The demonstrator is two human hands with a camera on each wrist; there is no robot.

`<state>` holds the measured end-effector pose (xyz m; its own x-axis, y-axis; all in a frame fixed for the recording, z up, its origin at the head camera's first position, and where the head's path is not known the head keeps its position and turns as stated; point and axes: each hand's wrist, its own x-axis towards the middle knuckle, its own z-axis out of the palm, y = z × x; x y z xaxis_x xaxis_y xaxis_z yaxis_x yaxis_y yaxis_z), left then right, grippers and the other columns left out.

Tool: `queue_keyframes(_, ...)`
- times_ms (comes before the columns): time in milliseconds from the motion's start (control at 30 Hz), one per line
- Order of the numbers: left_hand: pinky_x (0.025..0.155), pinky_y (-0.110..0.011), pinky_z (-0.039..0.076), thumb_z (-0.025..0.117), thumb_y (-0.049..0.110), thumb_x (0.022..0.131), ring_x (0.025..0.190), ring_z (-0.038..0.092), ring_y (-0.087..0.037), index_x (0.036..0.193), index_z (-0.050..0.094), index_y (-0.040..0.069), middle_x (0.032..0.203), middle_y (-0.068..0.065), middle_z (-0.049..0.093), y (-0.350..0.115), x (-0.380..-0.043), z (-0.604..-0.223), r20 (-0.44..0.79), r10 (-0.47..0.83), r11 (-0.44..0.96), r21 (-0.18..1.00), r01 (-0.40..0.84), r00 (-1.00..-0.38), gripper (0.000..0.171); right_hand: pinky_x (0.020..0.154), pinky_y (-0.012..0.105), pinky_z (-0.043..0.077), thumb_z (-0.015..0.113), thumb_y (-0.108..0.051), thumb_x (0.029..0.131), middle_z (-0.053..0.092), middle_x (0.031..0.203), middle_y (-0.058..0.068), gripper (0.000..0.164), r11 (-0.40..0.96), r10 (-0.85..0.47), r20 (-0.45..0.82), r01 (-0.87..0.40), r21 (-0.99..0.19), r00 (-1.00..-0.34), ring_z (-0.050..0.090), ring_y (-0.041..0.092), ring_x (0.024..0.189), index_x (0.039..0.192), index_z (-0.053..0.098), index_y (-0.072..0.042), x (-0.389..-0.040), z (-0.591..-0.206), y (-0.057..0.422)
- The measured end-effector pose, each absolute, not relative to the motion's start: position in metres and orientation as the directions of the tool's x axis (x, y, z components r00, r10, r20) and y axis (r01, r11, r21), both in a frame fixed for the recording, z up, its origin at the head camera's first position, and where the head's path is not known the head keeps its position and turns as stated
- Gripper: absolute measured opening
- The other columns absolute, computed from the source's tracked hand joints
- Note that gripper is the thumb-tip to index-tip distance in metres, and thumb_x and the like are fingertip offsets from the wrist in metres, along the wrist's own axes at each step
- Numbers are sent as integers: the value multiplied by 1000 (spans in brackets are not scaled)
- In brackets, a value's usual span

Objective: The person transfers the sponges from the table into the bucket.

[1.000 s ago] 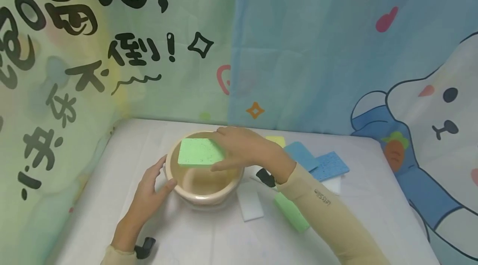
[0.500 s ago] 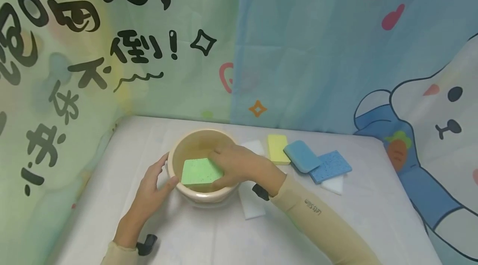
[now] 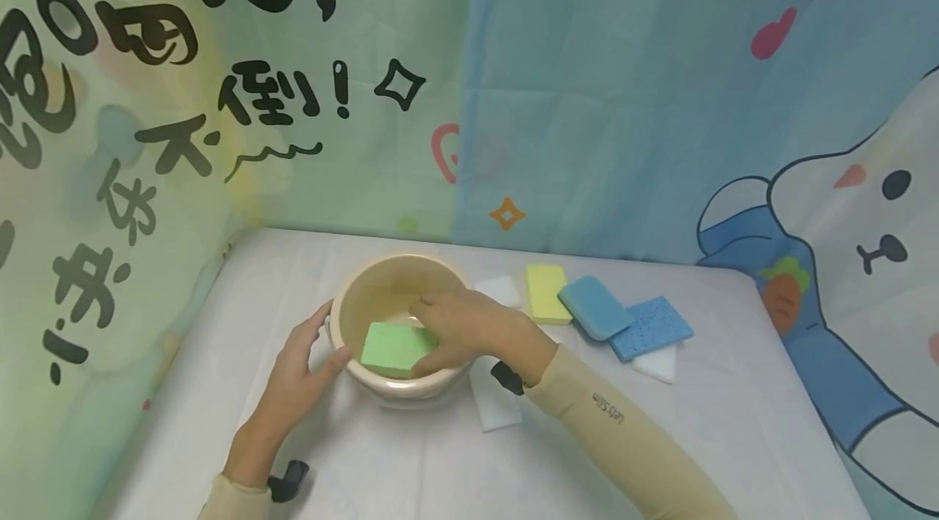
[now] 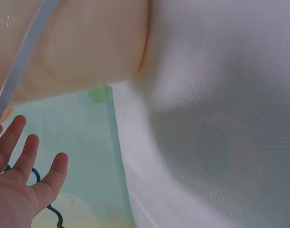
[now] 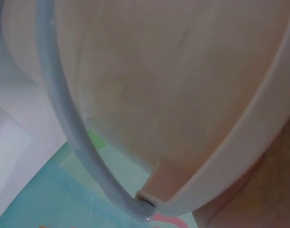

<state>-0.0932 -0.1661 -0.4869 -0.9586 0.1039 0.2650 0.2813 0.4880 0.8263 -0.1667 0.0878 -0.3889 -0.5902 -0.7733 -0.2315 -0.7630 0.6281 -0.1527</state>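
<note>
A round beige bucket [image 3: 407, 390] stands on the white table. At its left side, my left hand [image 3: 301, 373] rests its thumb on the rim and a fingertip against the outer wall. In the left wrist view several fingers of the left hand [image 4: 28, 173] are spread and straight below the grey handle [image 4: 21, 57]. A light green sponge [image 3: 392, 350] lies low in the bucket. My right hand [image 3: 465, 328] reaches over the right rim; its thumb overlaps the sponge's near right corner, while the fingers stand apart from its far edge. The sponge's underside is hidden.
Right of the bucket lie a yellow sponge [image 3: 548, 294], a blue sponge [image 3: 596, 308] overlapping a flat speckled blue one [image 3: 653, 327], and several white pads, including one by the bucket [image 3: 495, 398]. A printed cloth wall [image 3: 579, 96] stands behind the table.
My right hand has moved down into the bucket with the green sponge. In the last half second the sponge has sunk slightly and fingers and thumb have spread. The left hand stays at the bucket.
</note>
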Motion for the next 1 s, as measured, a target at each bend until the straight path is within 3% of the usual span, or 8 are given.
queue_keyframes(133,111,-58,35,65,26,97,141,36,-35,155,36,10,154,-14,41,-165,-94,-486,276,112,488,822,295,-955,67,92,38,53,71,-53,88,62,121,6,64,652,-756,-235,-737,-179,-611,62,23,105,131,60,-7,-167,-388,92)
queue_keyframes(267,111,-58,34,65,25,97,140,36,-35,155,36,10,154,-13,41,-164,-93,-485,279,111,493,817,297,-954,67,99,39,49,68,-46,93,59,130,6,56,664,-748,-178,-709,-238,-640,59,25,114,136,59,-10,-166,-382,102)
queue_keyframes(500,110,-58,35,65,28,97,140,37,-35,155,37,11,153,-13,42,-164,-93,-486,291,109,491,816,306,-951,67,103,42,45,66,-40,95,62,128,6,52,631,-756,-17,-721,-286,-654,56,26,117,135,60,-7,-154,-366,133)
queue_keyframes(700,111,-56,35,66,26,96,140,37,-34,155,36,11,154,-12,42,-163,-93,-487,289,107,489,818,304,-951,68,94,42,49,70,-37,94,65,117,4,49,621,-734,123,-733,-276,-668,58,24,110,131,62,-6,-139,-362,167)
queue_keyframes(1000,112,-55,35,68,18,95,141,36,-33,155,36,10,154,-11,42,-162,-92,-488,277,96,499,818,287,-956,69,92,45,51,72,-35,93,63,121,7,53,713,-628,105,-624,-319,-771,58,26,110,134,59,-4,-124,-366,210)
